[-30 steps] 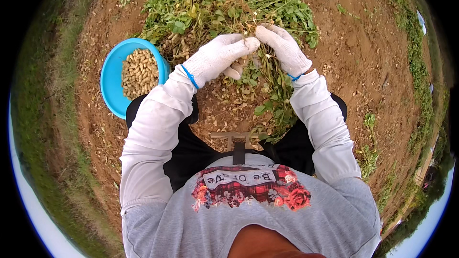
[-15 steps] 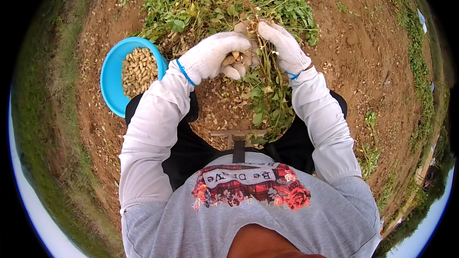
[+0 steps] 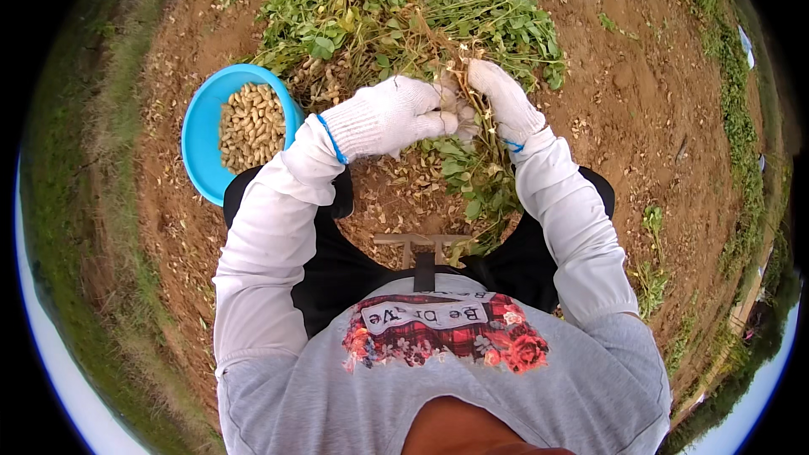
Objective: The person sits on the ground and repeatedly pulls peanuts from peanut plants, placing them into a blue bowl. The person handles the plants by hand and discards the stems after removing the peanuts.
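A pulled-up peanut plant (image 3: 476, 181) hangs in my white-gloved right hand (image 3: 506, 101), leaves toward me, root end up. My right fingers are closed round its stems close to the roots. Reaching in from the left, my gloved left hand (image 3: 392, 116) has its fingers curled against the root end. Its palm is turned away, so the peanuts seen in it a moment before are hidden. At left, a blue bucket (image 3: 195, 139) contains many picked peanuts (image 3: 253, 126).
A heap of leafy peanut plants (image 3: 337, 21) lies on the soil beyond my hands, with unpicked pods (image 3: 324, 84) at its near left side. A small wooden stool edge (image 3: 404, 239) shows between my legs. Grass (image 3: 109, 227) borders the field at left.
My left hand has turned its palm down and moved right to the roots, covering the peanuts that showed in it. My right hand has shifted slightly right and nearer, still gripping the plant.
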### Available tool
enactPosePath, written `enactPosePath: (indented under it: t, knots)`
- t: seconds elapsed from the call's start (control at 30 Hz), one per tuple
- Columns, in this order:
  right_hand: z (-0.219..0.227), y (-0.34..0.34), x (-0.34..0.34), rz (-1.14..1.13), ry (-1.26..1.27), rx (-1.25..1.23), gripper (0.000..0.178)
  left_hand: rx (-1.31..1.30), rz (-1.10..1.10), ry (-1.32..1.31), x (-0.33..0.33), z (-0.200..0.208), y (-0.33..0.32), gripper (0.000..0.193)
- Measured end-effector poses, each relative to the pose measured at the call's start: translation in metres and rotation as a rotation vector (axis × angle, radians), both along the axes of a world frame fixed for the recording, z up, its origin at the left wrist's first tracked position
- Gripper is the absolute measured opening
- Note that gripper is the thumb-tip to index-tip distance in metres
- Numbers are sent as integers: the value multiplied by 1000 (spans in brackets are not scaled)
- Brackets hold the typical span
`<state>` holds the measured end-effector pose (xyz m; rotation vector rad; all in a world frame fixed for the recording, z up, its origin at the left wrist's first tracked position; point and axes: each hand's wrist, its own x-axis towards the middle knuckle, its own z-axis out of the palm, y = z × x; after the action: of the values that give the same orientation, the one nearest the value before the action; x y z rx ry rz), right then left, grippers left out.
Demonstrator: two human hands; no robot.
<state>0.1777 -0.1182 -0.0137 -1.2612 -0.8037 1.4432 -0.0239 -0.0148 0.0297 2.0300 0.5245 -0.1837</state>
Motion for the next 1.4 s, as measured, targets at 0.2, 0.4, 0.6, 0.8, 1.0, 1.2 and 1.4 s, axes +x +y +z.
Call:
enactPosePath:
  t: [0.2, 0.4, 0.6, 0.8, 1.0, 1.2, 1.4]
  knots:
    - [-8, -20, 0, 234, 690, 341, 55, -73, -219, 228, -30, 21, 9, 32]
    - [5, 1, 23, -106, 213, -27, 50, 210, 565, 338, -147, 27, 66, 27]
    - [-26, 11, 46, -167, 192, 91, 35, 907, 687, 424, -196, -2, 82, 49]
    - [-16, 6, 41, -246, 208, 107, 43, 798, 655, 265, -165, -5, 86, 51]
    - [-2, -33, 130, -668, -280, 64, 55, 793, 591, 363, -137, -18, 101, 49]
    - [72, -168, 295, -837, -1687, -294, 64, 623, 418, 441, -109, -76, 117, 44]
    - [123, -346, 334, -297, -2072, -1121, 49, 402, 546, 403, -76, -174, 123, 60]
